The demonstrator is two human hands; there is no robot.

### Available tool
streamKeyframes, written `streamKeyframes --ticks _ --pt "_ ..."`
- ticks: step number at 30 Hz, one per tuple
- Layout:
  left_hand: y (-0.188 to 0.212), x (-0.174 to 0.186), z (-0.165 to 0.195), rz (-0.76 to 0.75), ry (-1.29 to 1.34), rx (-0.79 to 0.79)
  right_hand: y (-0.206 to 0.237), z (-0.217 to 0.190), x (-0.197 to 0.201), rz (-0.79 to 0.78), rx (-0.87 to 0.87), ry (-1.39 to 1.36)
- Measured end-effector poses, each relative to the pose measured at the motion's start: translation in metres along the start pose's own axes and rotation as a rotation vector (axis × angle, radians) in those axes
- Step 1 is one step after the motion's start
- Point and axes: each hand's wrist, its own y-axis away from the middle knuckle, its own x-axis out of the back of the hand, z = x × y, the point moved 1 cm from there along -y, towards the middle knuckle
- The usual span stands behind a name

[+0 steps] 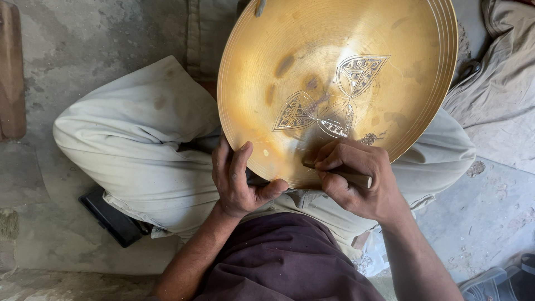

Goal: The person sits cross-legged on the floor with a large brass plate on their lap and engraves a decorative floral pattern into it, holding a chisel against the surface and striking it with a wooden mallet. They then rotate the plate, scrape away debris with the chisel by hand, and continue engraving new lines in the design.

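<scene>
Head camera, looking down: I sit cross-legged on a rough grey concrete floor (89, 50), and one large round golden brass dish (334, 61) leans on my lap, its near rim down by my hands and its far rim tipped away toward the top of the view. The dish lies straight ahead of both hands, just beyond them.

My left hand (237, 178) is curled around the near rim, thumb on the face of the metal and fingers wrapped under the edge, steadying it. My right hand (356, 178) is closed in a tight fist-like pinch around one short brown wooden-handled engraving tool (340, 174). The tool's long axis runs nearly level, left to right, with its working end pointing left toward my left thumb and touching the dish near the lower rim. The right hand is the one nearer the cut work.

Three leaf-shaped engraved panels (334, 100) meet at a point in the middle of the dish: one to the left, one to the upper right, one lower down just above my right knuckles.

My pale beige trousers (139, 134) spread to either side. One flat black rectangular object (111, 220) lies on the floor beside my left leg. A grey sandal (493, 284) shows at the bottom right corner of the floor.
</scene>
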Motion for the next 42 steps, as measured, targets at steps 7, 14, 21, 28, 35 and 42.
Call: streamKeyframes --ticks 7,14,21,28,35,42 --pt "-0.001 0.001 0.001 -0.009 -0.011 0.008 0.002 0.005 0.002 -0.044 0.020 -0.046" --pt "-0.004 0.002 0.003 0.019 -0.010 0.006 0.018 0.010 -0.009 0.323 -0.093 -0.176" --pt "-0.010 0.006 0.004 0.021 -0.011 -0.009 0.045 -0.016 -0.054 0.600 -0.228 -0.151" --pt "-0.017 0.007 0.006 0.011 -0.064 -0.048 0.038 -0.021 -0.059 0.597 -0.117 0.233" --pt "-0.020 0.009 0.008 -0.005 -0.061 -0.047 0.036 -0.023 -0.058 0.592 -0.136 0.205" --pt "-0.020 0.007 0.008 0.003 -0.048 -0.043 0.036 -0.024 -0.054 0.542 -0.107 0.249"
